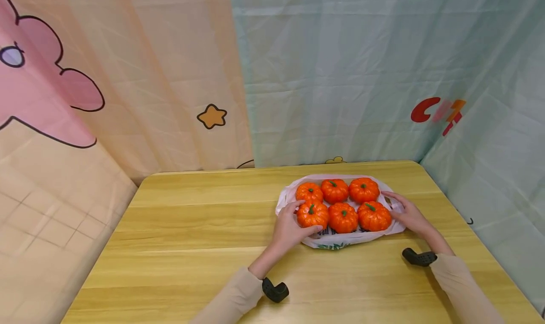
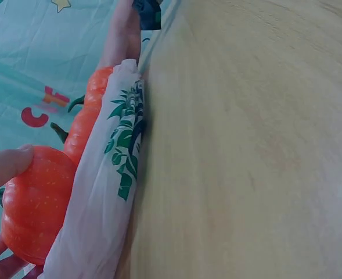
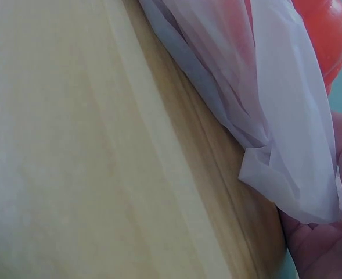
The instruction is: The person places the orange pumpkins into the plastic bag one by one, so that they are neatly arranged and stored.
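Several small orange pumpkins with green stems sit in two rows on a white plastic bag point(image 1: 353, 239) whose edges stand up around them. My left hand point(image 1: 286, 228) grips the front-left pumpkin point(image 1: 312, 214), thumb on its near side and fingers round its left. In the left wrist view, thumb and fingers span that pumpkin point(image 2: 40, 203) beside the bag's green leaf print point(image 2: 124, 145). At the bag's right end, my right hand point(image 1: 412, 217) is spread against the rim, near the front-right pumpkin point(image 1: 374, 216). White plastic point(image 3: 292, 116) covers part of the right hand point(image 3: 327, 250) in its wrist view.
The wooden table point(image 1: 191, 234) carries the bag toward its back right. Printed curtains point(image 1: 323, 87) hang behind the table and at both sides. A black wrist device point(image 1: 276, 291) is on the left wrist and another black device point(image 1: 419, 258) on the right.
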Motion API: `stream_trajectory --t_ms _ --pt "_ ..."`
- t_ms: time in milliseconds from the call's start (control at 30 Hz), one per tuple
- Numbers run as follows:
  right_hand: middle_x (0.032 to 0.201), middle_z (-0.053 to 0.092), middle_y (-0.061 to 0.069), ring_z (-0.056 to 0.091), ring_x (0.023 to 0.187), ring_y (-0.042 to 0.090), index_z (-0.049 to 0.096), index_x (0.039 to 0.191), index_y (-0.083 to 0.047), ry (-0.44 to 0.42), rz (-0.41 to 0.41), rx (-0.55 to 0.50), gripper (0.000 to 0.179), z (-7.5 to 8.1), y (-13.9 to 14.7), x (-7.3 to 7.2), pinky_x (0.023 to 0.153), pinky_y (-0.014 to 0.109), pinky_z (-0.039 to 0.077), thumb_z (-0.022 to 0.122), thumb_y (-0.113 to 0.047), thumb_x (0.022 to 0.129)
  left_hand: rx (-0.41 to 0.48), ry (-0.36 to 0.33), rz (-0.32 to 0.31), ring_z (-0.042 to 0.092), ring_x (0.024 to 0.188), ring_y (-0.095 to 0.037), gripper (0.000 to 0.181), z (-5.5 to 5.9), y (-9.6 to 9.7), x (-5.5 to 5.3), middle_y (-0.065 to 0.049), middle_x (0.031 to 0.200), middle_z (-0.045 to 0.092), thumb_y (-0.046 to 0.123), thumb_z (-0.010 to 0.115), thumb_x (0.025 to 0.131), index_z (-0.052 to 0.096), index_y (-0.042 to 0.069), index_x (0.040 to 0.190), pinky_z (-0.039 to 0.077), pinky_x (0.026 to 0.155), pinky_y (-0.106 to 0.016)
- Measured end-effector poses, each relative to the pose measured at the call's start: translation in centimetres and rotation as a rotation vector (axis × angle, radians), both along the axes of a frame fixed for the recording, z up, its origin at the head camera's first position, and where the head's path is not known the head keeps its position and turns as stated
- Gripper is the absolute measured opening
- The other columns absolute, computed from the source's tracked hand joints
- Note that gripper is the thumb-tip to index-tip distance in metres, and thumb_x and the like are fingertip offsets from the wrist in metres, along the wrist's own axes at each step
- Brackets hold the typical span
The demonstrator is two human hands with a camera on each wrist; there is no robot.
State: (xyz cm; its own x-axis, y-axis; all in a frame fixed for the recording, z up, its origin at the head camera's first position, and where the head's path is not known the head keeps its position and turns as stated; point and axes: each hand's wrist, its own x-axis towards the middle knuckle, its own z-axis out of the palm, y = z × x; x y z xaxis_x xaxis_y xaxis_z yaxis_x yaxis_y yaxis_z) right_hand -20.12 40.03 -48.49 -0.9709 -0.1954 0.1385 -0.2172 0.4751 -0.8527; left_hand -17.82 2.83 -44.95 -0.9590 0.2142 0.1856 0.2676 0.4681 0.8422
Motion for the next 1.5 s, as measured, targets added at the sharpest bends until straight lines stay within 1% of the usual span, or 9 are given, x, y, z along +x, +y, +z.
stream_trajectory --t_ms 267,500,667,767,833,1067,1167,1267,1500 --pt "0.145 0.032 0.031 0.017 0.135 0.047 0.035 0.141 0.009 0.003 0.010 -0.012 0.054 -0.1 0.0 -0.1 0.104 0.075 0.008 0.053 0.006 0.089 -0.071 0.029 0.010 0.055 0.118 -0.027 0.075 -0.4 0.1 0.2 -0.009 0.127 0.059 0.038 0.085 0.069 0.055 0.007 0.130 0.046 0.100 -0.043" --pt "0.144 0.031 0.032 0.017 0.136 0.045 0.036 0.141 0.008 -0.003 0.004 -0.012 0.055 -0.1 0.1 -0.2 0.105 0.074 0.008 0.054 0.006 0.089 -0.101 0.038 0.019 0.054 0.119 -0.026 0.075 -0.7 0.2 0.2 -0.008 0.127 0.060 0.040 0.085 0.068 0.055 0.008 0.130 0.044 0.101 -0.044" --pt "0.144 0.031 0.033 0.015 0.134 0.051 0.035 0.140 0.009 -0.008 -0.001 -0.009 0.055 0.0 0.0 -0.2 0.105 0.075 0.008 0.054 0.006 0.089 -0.100 0.038 0.013 0.053 0.118 -0.026 0.073 -1.0 0.1 0.2 -0.008 0.127 0.060 0.038 0.084 0.069 0.054 0.009 0.129 0.043 0.102 -0.046" --pt "0.144 0.031 0.033 0.014 0.133 0.054 0.035 0.140 0.009 -0.013 -0.004 -0.008 0.055 0.0 0.0 -0.1 0.105 0.075 0.008 0.054 0.006 0.089 -0.101 0.050 0.012 0.054 0.117 -0.027 0.072 -1.1 0.1 0.3 -0.008 0.126 0.060 0.037 0.085 0.069 0.055 0.009 0.128 0.044 0.100 -0.047" --pt "0.144 0.031 0.033 0.014 0.133 0.055 0.036 0.140 0.009 -0.014 -0.006 -0.007 0.054 0.1 0.0 -0.1 0.104 0.075 0.008 0.054 0.006 0.089 -0.112 0.058 0.012 0.054 0.115 -0.028 0.071 -1.1 0.1 0.4 -0.008 0.125 0.060 0.036 0.085 0.069 0.056 0.009 0.128 0.044 0.098 -0.048" --pt "0.144 0.031 0.033 0.014 0.132 0.055 0.035 0.140 0.009 -0.015 -0.005 -0.012 0.053 0.1 0.0 0.0 0.104 0.075 0.007 0.053 0.005 0.090 -0.171 0.052 0.020 0.051 0.117 -0.025 0.067 -1.5 0.3 0.4 -0.005 0.126 0.058 0.036 0.084 0.071 0.055 0.013 0.127 0.041 0.100 -0.047" --pt "0.144 0.030 0.034 0.015 0.132 0.055 0.035 0.140 0.009 -0.017 -0.005 -0.007 0.053 0.0 0.0 -0.1 0.104 0.075 0.008 0.053 0.004 0.091 -0.175 0.061 0.034 0.050 0.115 -0.027 0.065 -1.4 0.3 0.5 -0.007 0.124 0.055 0.036 0.085 0.070 0.057 0.014 0.125 0.042 0.097 -0.047" --pt "0.143 0.029 0.035 0.014 0.133 0.056 0.035 0.141 0.009 -0.019 -0.006 -0.003 0.053 -0.1 0.0 -0.2 0.104 0.075 0.008 0.053 0.004 0.091 -0.178 0.059 0.045 0.049 0.112 -0.027 0.065 -1.3 0.4 0.6 -0.007 0.120 0.052 0.036 0.085 0.069 0.059 0.015 0.124 0.043 0.093 -0.045" --pt "0.143 0.029 0.036 0.014 0.133 0.055 0.034 0.141 0.009 -0.018 -0.002 -0.007 0.054 -0.1 0.0 -0.2 0.105 0.074 0.007 0.053 0.004 0.091 -0.193 0.045 0.048 0.048 0.111 -0.025 0.065 -1.5 0.6 0.4 -0.006 0.118 0.051 0.038 0.084 0.070 0.058 0.016 0.125 0.042 0.091 -0.041"
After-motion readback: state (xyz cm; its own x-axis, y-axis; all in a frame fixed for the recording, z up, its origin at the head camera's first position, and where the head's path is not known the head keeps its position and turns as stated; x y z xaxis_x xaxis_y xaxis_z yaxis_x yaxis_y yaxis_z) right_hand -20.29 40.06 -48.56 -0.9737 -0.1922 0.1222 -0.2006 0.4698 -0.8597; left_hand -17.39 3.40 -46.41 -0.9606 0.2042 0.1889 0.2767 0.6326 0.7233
